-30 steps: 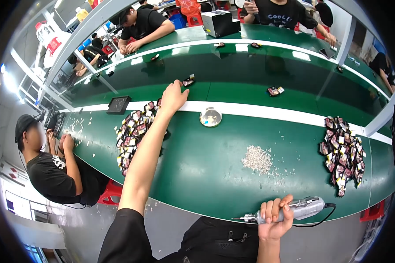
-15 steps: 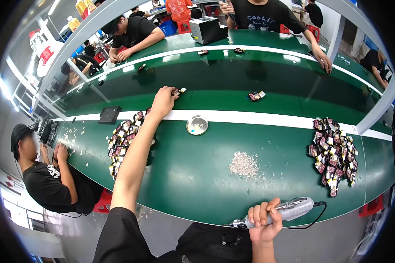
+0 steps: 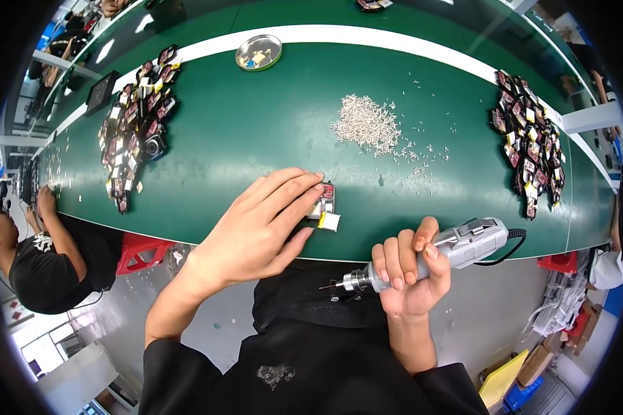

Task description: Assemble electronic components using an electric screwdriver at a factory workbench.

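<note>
My left hand (image 3: 266, 221) is over a small black-cased electronic device (image 3: 328, 199) near the table's front edge, its fingers closed around the left side and hiding part of it. A red circuit board shows in the case. A silver battery pouch with yellow tape (image 3: 329, 221) hangs out on the near side. In my right hand (image 3: 414, 277) is a grey electric screwdriver (image 3: 469, 243), gripped round its body. The bit points left, just off the table edge and apart from the device; a black cord leaves the tool's back end.
Small screws (image 3: 367, 124) lie heaped mid-table, some scattered rightward. A round dish (image 3: 259, 54) holds small pieces. Similar devices form a left pile (image 3: 128, 142) and a right pile (image 3: 529, 145). Beyond the left pile is a black tray (image 3: 102, 93). A co-worker (image 3: 55, 256) sits at left.
My left hand has come back from the far side of the table to the near edge with a device. The screwdriver stays in my right hand. The view has tilted down.
</note>
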The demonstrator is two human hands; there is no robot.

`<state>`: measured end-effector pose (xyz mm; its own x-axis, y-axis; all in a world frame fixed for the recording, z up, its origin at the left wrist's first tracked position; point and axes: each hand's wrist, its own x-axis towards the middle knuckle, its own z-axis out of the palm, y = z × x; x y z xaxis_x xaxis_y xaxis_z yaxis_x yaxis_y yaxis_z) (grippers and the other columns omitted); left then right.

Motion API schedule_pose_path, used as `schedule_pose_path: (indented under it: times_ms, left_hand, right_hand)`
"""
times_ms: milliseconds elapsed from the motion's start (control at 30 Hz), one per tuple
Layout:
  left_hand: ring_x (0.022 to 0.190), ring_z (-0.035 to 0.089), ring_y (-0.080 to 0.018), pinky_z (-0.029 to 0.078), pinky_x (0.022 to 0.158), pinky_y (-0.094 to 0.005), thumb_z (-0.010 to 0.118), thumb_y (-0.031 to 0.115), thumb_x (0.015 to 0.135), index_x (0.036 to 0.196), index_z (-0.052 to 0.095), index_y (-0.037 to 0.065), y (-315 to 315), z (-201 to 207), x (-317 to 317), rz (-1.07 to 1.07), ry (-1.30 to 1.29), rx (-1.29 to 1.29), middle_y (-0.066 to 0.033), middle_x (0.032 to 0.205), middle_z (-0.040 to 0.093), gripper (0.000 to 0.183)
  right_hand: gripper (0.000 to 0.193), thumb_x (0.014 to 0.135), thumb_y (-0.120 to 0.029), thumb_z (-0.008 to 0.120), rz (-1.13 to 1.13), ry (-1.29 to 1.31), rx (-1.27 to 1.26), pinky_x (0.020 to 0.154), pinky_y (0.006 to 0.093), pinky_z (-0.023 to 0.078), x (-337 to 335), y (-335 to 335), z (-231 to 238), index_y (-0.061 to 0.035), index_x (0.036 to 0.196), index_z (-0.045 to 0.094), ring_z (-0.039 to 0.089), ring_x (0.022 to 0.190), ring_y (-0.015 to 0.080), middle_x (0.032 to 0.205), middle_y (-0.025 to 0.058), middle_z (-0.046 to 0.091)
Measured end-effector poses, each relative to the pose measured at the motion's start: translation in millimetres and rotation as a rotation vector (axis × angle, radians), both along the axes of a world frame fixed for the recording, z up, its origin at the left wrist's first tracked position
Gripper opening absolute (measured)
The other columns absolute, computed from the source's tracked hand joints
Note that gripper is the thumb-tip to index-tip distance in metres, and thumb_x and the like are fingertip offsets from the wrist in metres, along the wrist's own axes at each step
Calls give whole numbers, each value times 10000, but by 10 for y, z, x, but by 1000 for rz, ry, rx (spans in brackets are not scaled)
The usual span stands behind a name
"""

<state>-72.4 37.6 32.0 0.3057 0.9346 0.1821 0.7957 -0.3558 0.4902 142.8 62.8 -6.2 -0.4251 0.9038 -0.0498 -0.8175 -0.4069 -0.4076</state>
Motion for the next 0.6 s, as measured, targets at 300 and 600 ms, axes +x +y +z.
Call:
schedule_pose_path:
  times_ms: [300, 600]
  left_hand:
    - [835, 568, -272, 469, 703, -366, 670, -60, 693, 915, 568, 3, 82, -123, 139, 126, -116, 61, -99, 936, 600, 253]
    - [769, 581, -263, 486, 647, -348, 690, -60, 667, 833, 598, -13, 95, -220, 180, 50, -102, 134, -104, 862, 608, 196]
  right_hand:
    - [56, 890, -120, 449, 152, -15, 23, 543, 297, 398, -154, -309, -38, -65, 897, 449, 411, 440, 113, 528, 7, 397]
    - [65, 884, -145, 444, 148, -192, -20, 536, 292, 388, -210, -453, -28, -84, 862, 437, 397, 431, 114, 520, -4, 378]
